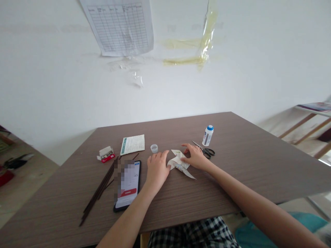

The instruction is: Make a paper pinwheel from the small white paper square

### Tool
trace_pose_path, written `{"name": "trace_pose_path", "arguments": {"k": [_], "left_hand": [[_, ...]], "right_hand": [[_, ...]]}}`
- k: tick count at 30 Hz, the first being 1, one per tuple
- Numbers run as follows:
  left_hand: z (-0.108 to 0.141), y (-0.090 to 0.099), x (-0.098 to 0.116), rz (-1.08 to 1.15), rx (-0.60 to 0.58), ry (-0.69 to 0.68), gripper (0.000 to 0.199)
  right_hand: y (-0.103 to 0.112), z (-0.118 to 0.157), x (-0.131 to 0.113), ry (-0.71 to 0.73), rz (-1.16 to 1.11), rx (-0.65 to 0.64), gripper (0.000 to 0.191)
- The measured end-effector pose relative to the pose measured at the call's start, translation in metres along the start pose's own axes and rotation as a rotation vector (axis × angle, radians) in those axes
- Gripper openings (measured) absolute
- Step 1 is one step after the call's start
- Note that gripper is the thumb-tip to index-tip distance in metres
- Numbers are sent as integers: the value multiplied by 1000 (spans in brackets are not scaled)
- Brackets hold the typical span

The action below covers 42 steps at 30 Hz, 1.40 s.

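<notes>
A paper pinwheel (181, 162), folded from printed paper with curved pointed blades, lies on the table between my two hands. My left hand (158, 169) rests at its left side, fingers spread and the thumb at the paper's edge. On the other side, my right hand (196, 156) has its thumb over the pinwheel's right part, with the index finger stretched apart from it. Just beyond my right hand lie black-handled scissors (209, 152), partly covered by it. A small whitish translucent cap (154, 148) stands beyond my left hand.
A white bottle with a blue cap (207, 135) stands at the back right of the brown table (245, 162). To the left are a phone (129, 187), several dark thin sticks (99, 193), a small open red-and-white box (106, 154) and a printed packet (133, 144). A wall (181, 96) rises behind.
</notes>
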<state>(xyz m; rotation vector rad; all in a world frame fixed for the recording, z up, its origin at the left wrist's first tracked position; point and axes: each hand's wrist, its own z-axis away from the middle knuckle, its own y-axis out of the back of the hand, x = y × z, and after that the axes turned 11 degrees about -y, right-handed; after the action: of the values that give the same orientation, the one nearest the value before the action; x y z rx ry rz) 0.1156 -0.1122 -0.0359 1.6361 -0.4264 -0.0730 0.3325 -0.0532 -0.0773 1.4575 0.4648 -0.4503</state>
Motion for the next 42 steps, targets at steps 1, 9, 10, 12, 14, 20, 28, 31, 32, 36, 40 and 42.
{"name": "trace_pose_path", "arguments": {"k": [1,9,10,12,14,20,28,31,32,36,40,42], "left_hand": [[0,0,0,-2,-3,0,61],[1,1,0,4,-13,-1,62],[1,1,0,3,-8,-2,61],[1,1,0,-1,-1,-5,61],[1,1,0,-2,-4,-5,61],[2,3,1,-5,-5,0,62],[2,-1,-1,-29,4,2,62],[3,-2,-1,-31,4,2,61],[3,-2,-1,-30,7,0,61],[3,-3,-2,-28,18,-2,61],[3,-3,-2,-28,21,-5,60],[3,-4,-2,-23,15,-4,60]], "right_hand": [[-1,0,0,1,-8,6,73],[-2,5,-5,-3,80,6,73],[-1,6,-6,-10,91,-5,76],[1,5,-9,-24,106,-29,83],[3,4,-11,-32,112,-45,87],[0,4,-9,-42,118,-18,88],[-6,2,2,32,31,37,78],[-1,-1,5,51,-37,30,67],[0,-2,6,60,-53,24,64],[1,-1,10,103,-57,28,62],[-4,3,9,93,6,27,70],[-5,5,6,71,44,22,75]]}}
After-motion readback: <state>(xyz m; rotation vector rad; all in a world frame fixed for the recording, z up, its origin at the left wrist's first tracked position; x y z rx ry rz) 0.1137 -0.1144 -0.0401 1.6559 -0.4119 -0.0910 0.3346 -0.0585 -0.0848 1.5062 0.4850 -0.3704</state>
